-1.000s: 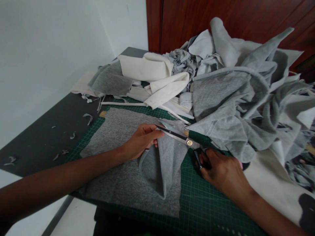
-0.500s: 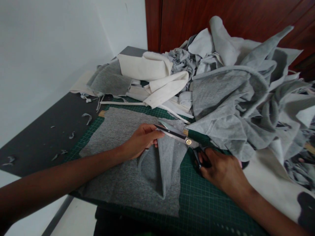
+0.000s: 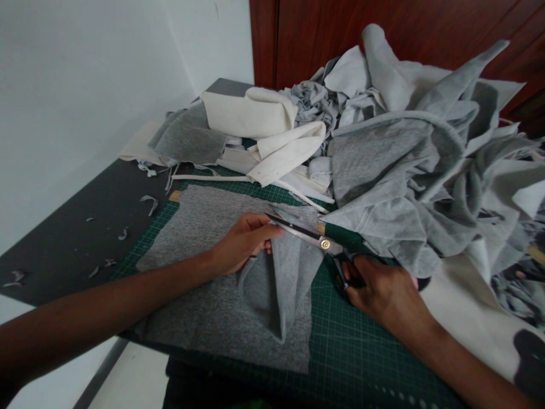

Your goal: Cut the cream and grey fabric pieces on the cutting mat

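I am apparently directing a cutting step, left hand [image 3: 252, 238] pinching folded grey fabric [image 3: 286, 272] above the cutting mat [image 3: 349, 341], right hand [image 3: 381, 284] grasping parted scissors [image 3: 325, 244], whose next closure is calling for steady tension.

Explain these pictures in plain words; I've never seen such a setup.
No machine here: a person works bare-handed, seen from a camera worn on their head, looking forward and down. The right hand holds slightly open scissors. The left hand pinches a folded grey cloth near the scissors' tips. Beneath lies a flat grey sheet on a green gridded mat. Beyond are cream pieces and a heap of grey fabric; scraps lie on the dark tabletop.
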### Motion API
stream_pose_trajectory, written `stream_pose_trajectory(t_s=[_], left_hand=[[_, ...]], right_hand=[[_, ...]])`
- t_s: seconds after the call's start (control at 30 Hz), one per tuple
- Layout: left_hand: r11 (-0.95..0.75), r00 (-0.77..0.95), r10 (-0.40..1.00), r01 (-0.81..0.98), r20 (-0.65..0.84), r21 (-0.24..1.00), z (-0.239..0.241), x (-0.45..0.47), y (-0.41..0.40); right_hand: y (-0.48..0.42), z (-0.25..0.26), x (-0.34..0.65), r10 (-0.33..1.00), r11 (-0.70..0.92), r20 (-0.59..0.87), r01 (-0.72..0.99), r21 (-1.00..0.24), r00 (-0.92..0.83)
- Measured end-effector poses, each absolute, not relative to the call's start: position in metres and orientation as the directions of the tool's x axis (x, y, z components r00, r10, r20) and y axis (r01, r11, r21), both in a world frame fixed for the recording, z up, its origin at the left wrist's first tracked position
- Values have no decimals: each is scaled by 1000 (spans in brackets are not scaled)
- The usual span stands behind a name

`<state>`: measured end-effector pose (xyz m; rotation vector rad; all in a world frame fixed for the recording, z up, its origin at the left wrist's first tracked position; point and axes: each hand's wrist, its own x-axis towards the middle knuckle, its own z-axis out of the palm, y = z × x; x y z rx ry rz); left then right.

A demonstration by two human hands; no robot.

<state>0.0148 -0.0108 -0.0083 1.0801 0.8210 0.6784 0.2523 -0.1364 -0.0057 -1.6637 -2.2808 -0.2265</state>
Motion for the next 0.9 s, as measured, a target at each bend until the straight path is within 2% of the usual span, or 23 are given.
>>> stream_pose_trajectory(t_s=[0.27, 0.53, 0.9], left_hand=[[333, 546, 806, -101, -227, 938, -8, 15, -10], [341, 571, 789, -98, -228, 935, -5, 15, -11], [345, 546, 796, -57, -260, 937, -3, 15, -10]], right_hand=[[-136, -8, 254, 893, 327, 339, 945, -33, -297], [-137, -9, 257, 874, 345, 344, 937, 60, -344], [-138, -11, 255, 926, 270, 260, 961, 50, -274]])
